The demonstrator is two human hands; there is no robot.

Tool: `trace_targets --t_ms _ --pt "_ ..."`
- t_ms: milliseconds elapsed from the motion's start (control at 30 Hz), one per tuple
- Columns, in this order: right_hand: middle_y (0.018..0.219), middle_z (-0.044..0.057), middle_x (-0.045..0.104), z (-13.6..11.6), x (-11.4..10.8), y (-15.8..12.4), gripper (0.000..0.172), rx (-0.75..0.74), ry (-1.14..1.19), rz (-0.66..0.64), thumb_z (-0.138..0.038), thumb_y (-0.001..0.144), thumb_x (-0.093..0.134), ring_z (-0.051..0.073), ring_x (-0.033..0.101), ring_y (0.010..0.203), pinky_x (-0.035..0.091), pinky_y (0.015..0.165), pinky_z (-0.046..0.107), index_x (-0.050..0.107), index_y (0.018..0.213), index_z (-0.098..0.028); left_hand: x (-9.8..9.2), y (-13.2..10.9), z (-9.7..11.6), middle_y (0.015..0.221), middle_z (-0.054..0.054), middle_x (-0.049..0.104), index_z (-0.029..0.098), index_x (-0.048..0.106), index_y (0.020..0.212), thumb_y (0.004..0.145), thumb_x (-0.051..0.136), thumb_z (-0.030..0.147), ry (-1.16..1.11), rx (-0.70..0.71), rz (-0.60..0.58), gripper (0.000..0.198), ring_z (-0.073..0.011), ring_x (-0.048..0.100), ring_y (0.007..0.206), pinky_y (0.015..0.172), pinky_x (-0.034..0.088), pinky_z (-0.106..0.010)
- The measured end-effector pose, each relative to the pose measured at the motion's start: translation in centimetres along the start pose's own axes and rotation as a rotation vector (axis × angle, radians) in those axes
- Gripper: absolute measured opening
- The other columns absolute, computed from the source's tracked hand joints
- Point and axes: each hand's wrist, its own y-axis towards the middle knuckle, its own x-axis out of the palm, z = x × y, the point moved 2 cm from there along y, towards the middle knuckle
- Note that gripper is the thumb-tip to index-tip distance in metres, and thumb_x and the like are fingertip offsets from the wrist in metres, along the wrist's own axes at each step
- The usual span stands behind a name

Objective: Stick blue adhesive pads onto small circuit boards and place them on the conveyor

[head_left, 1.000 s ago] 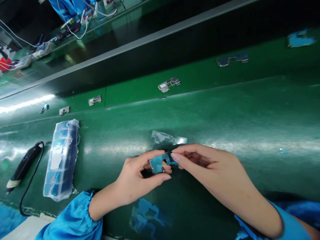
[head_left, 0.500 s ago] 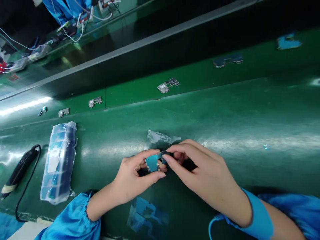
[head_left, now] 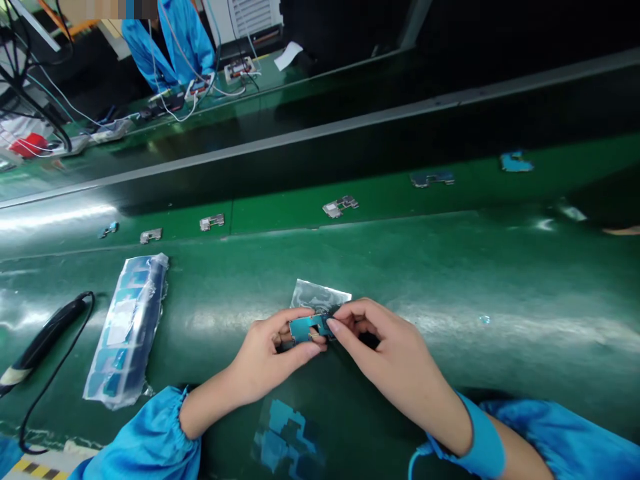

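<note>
A small circuit board (head_left: 301, 329) with a blue film on its face is held between my two hands, over the green bench. My left hand (head_left: 260, 350) grips its left end between thumb and fingers. At its right end, the thumb and forefinger of my right hand (head_left: 395, 353) are pinched on the board's narrow part; whether they hold the film or the board itself I cannot make out. Just behind the fingers lies a clear plastic film piece (head_left: 320, 295). Nearer to me, a sheet with blue cut film shapes (head_left: 287, 433) lies flat.
Several circuit boards, one of them a grey board (head_left: 341, 207), lie spaced along the green strip (head_left: 280, 217). To the left are a clear bag of blue pieces (head_left: 123, 327) and a black corded tool (head_left: 47, 340). Across the bench sits a person in blue (head_left: 173, 43).
My view has tilted up and shifted, showing more of the far side. The right fingers have moved slightly on the board's right end, and more of its blue face shows.
</note>
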Motion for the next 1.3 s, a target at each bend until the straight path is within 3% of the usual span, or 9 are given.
trace_targets --t_ms 100,200,367,900,1000,1067,1233,1300 --pt "0.081 -0.003 0.068 -0.4 0.0 -0.2 0.015 -0.006 -0.001 -0.011 -0.024 0.102 0.063 0.015 0.065 0.066 0.053 0.060 0.025 0.067 0.088 -0.026 -0.3 0.0 0.3 0.101 -0.010 0.085 0.016 0.073 0.127 0.105 0.060 0.041 0.166 0.033 0.060 0.036 -0.0238 0.083 0.092 0.087 0.066 -0.035" --pt "0.084 -0.003 0.068 -0.8 0.1 -0.5 0.015 -0.005 -0.015 -0.006 -0.027 0.104 0.063 0.015 0.067 0.070 0.054 0.063 0.026 0.066 0.090 -0.026 -0.3 0.0 0.2 0.092 -0.009 0.085 0.014 0.076 0.124 0.104 0.058 0.041 0.273 0.014 0.138 0.037 -0.0235 0.083 0.080 0.074 0.066 -0.031" --pt "0.083 -0.004 0.073 -1.1 0.3 -1.0 0.013 -0.009 -0.043 0.016 -0.026 0.105 0.061 0.016 0.071 0.071 0.054 0.065 0.027 0.066 0.093 -0.027 0.3 0.1 0.0 0.097 -0.009 0.085 0.012 0.073 0.122 0.105 0.057 0.037 0.136 0.006 0.125 0.034 -0.0225 0.084 0.087 0.083 0.068 -0.029" --pt "0.078 -0.001 0.070 -0.5 0.5 -0.3 0.011 0.080 -0.022 -0.021 -0.026 0.099 0.063 0.019 0.069 0.065 0.054 0.062 0.032 0.063 0.087 -0.026 0.4 0.0 0.1 0.093 -0.010 0.085 0.014 0.071 0.115 0.103 0.062 0.039 0.075 -0.022 0.109 0.029 -0.0231 0.084 0.084 0.079 0.069 -0.031" --pt "0.084 0.001 0.071 -0.7 0.5 -0.1 0.009 0.132 0.008 -0.018 -0.033 0.098 0.065 0.020 0.070 0.068 0.056 0.061 0.032 0.065 0.096 -0.025 0.3 0.0 0.1 0.092 -0.010 0.085 0.014 0.070 0.112 0.102 0.064 0.040 0.044 -0.031 0.102 0.028 -0.0227 0.084 0.083 0.077 0.068 -0.030" --pt "0.088 0.003 0.070 -0.8 0.7 0.1 0.018 0.163 0.020 -0.014 -0.038 0.094 0.069 0.021 0.069 0.069 0.056 0.061 0.034 0.067 0.104 -0.023 0.2 0.1 0.1 0.088 -0.009 0.084 0.014 0.070 0.110 0.102 0.064 0.040 0.073 -0.022 0.107 0.028 -0.0222 0.084 0.081 0.073 0.066 -0.028" --pt "0.071 0.000 0.070 -0.9 1.7 0.3 0.016 0.238 0.150 -0.175 -0.038 0.096 0.066 0.021 0.068 0.063 0.054 0.059 0.033 0.072 0.089 -0.025 0.1 0.3 -0.2 0.085 -0.009 0.083 0.013 0.071 0.109 0.102 0.066 0.045 0.010 -0.042 0.088 0.033 -0.0225 0.083 0.083 0.077 0.065 -0.029" --pt "0.073 0.001 0.074 -0.5 1.9 0.4 0.019 0.282 0.233 -0.215 -0.040 0.099 0.063 0.021 0.072 0.065 0.057 0.061 0.034 0.072 0.093 -0.024 0.2 0.4 -0.4 0.087 -0.009 0.083 0.013 0.070 0.109 0.100 0.069 0.050 -0.050 -0.071 0.086 0.038 -0.0232 0.083 0.084 0.081 0.066 -0.031"
